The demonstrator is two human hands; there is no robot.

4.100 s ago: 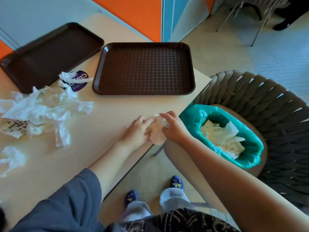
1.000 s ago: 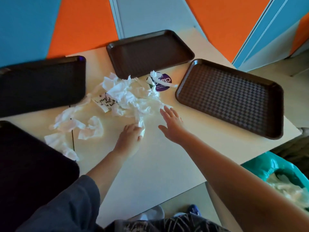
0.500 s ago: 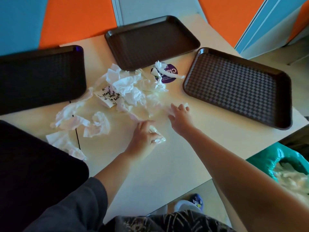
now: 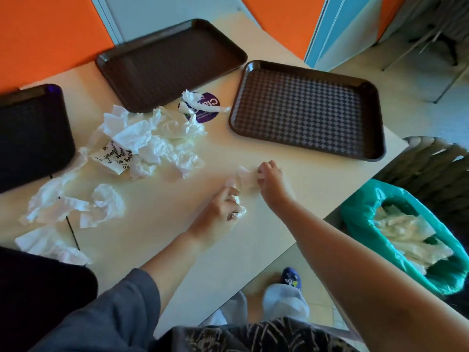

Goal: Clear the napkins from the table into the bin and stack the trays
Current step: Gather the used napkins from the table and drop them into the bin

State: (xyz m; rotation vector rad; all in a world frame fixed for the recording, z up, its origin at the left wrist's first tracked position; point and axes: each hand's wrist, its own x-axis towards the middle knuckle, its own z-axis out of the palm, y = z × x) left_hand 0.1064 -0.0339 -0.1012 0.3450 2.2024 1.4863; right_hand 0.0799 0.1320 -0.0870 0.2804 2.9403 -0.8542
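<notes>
Both hands grip napkins at the desk (image 4: 266, 240) edge: the left hand (image 4: 220, 209) is curled round a crumpled wad (image 4: 238, 212), the right hand (image 4: 271, 177) pinches a flat napkin (image 4: 245, 177). The bin (image 4: 360, 212) sits off the desk's edge, to the right of both — nearer the right hand, which looks likelier to drop first. The main napkin pile (image 4: 154, 141) lies far from the bin.

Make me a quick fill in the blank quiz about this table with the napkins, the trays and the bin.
1. The bin has a ____ liner.
2. The left hand grips a crumpled ____.
3. The right hand pinches a napkin lying on the ____.
4. The checkered tray holds ____ napkins.

Missing words: green; napkin; table; no
</notes>
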